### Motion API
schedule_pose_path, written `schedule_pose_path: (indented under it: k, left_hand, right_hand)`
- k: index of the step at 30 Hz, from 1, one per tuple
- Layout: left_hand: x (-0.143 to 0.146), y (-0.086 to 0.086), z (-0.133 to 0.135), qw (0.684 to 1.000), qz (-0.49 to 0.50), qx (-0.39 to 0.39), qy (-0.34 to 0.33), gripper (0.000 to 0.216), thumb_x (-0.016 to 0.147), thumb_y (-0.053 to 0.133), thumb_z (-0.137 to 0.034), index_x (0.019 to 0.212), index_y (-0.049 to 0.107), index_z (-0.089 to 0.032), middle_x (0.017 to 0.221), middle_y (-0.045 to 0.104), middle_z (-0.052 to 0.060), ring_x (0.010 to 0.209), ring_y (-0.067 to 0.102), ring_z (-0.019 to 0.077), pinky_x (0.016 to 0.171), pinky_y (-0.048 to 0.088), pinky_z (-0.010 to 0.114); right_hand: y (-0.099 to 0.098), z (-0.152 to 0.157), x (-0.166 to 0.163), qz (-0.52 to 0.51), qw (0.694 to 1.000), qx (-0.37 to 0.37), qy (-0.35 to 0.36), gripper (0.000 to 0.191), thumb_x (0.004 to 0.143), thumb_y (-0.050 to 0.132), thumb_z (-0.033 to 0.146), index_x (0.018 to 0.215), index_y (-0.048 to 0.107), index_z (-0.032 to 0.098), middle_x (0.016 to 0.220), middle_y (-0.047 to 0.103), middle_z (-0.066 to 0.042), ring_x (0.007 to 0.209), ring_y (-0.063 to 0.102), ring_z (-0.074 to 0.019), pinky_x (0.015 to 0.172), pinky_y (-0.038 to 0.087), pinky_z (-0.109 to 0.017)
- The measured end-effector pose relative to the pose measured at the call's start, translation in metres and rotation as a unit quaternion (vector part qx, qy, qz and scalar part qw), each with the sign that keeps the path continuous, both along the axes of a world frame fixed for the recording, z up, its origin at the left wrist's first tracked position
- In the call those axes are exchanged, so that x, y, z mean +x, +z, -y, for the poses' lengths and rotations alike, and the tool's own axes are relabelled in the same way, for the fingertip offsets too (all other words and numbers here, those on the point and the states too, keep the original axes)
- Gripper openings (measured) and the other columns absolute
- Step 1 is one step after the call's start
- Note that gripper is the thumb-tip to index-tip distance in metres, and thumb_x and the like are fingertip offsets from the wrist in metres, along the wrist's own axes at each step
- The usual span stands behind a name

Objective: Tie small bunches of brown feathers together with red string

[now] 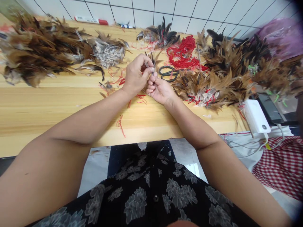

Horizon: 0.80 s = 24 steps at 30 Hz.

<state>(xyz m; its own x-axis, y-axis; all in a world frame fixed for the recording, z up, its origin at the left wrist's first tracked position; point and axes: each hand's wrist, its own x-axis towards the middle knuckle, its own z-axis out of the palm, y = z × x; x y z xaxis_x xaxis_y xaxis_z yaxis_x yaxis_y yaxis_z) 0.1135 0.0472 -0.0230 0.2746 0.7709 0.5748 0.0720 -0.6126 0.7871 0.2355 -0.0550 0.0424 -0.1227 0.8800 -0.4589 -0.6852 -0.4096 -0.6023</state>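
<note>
Over the middle of the table, my left hand [137,73] and my right hand [161,90] meet fingertip to fingertip. Both are closed in a pinch around the lower end of a small bunch of dark brown feathers [153,58], whose tips point away from me. My fingers cover the quill ends. Black-handled scissors [168,73] lie just right of the bunch. Red thread scraps [121,77] are scattered beside and below my hands. A tangled hank of red yarn [183,52] rests farther back.
Big heaps of brown feathers [40,47] cover the left, with more feather bundles [210,85] tied in red at right. Markers [91,20] lie along the tiled wall [163,9]. A white power bank [257,116] with cables sits at the right table edge, near a pink plastic bag [281,36].
</note>
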Motion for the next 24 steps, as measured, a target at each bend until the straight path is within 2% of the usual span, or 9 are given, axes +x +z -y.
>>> schedule_pose_path:
  k: [2,4,7,11,17,22,24]
  left_hand:
    - [0.000,0.005,0.007,1.000,-0.002,-0.012,0.011,0.018,0.107,0.082,-0.040,0.100,0.067,-0.034,0.099,0.078,0.002,0.106,0.070,0.0302,0.107,0.056,0.050]
    - [0.001,0.010,0.012,1.000,-0.004,-0.011,0.020,0.018,0.101,0.085,-0.032,0.096,0.067,-0.033,0.098,0.079,0.002,0.099,0.070,0.0287,0.102,0.057,0.048]
    - [0.001,0.016,0.017,1.000,-0.017,-0.019,0.008,0.017,0.096,0.085,-0.024,0.092,0.071,-0.031,0.097,0.079,0.002,0.097,0.074,0.0295,0.103,0.059,0.047]
    - [0.001,0.023,0.022,0.999,-0.035,-0.023,-0.006,0.017,0.094,0.082,-0.020,0.087,0.073,-0.033,0.098,0.079,0.005,0.105,0.078,0.0330,0.108,0.060,0.048]
    - [0.003,0.026,0.025,0.994,-0.025,-0.103,-0.016,0.022,0.102,0.084,-0.022,0.091,0.067,-0.031,0.089,0.076,0.002,0.119,0.081,0.0317,0.104,0.062,0.043]
    - [0.003,0.019,0.014,0.993,-0.008,-0.117,0.002,0.025,0.098,0.088,-0.024,0.091,0.066,-0.032,0.086,0.073,-0.001,0.089,0.075,0.0264,0.093,0.062,0.044]
    - [0.002,0.011,0.004,0.991,0.015,-0.133,-0.008,0.025,0.097,0.092,-0.032,0.094,0.067,-0.034,0.082,0.073,-0.002,0.087,0.071,0.0258,0.092,0.062,0.045]
  right_hand:
    - [0.000,0.000,0.000,-0.008,1.000,-0.007,0.002,0.045,0.128,0.048,0.024,0.084,0.041,0.024,0.068,0.041,0.010,0.054,0.029,-0.0063,0.054,0.029,-0.015]
    - [0.001,0.000,0.000,-0.017,1.000,-0.012,0.003,0.044,0.127,0.048,0.022,0.084,0.039,0.024,0.067,0.040,0.011,0.053,0.029,-0.0059,0.053,0.028,-0.015]
    - [0.002,0.000,0.000,-0.030,0.999,-0.021,0.002,0.043,0.127,0.047,0.019,0.085,0.038,0.024,0.066,0.041,0.011,0.052,0.029,-0.0051,0.053,0.027,-0.014]
    - [0.002,0.000,-0.001,-0.043,0.999,-0.029,-0.002,0.043,0.127,0.044,0.018,0.085,0.038,0.024,0.064,0.039,0.012,0.051,0.028,-0.0046,0.053,0.027,-0.013]
    - [-0.002,-0.002,-0.002,-0.015,1.000,-0.016,0.004,0.045,0.127,0.051,0.024,0.085,0.036,0.025,0.065,0.038,0.011,0.052,0.028,-0.0056,0.052,0.028,-0.014]
    - [-0.005,-0.004,-0.004,0.028,0.999,-0.005,0.022,0.047,0.127,0.062,0.041,0.087,0.042,0.025,0.068,0.042,0.011,0.054,0.030,-0.0046,0.052,0.030,-0.014]
    - [-0.011,-0.007,-0.003,0.065,0.998,0.011,0.022,0.046,0.124,0.070,0.046,0.090,0.046,0.025,0.070,0.044,0.011,0.055,0.031,-0.0048,0.053,0.032,-0.014]
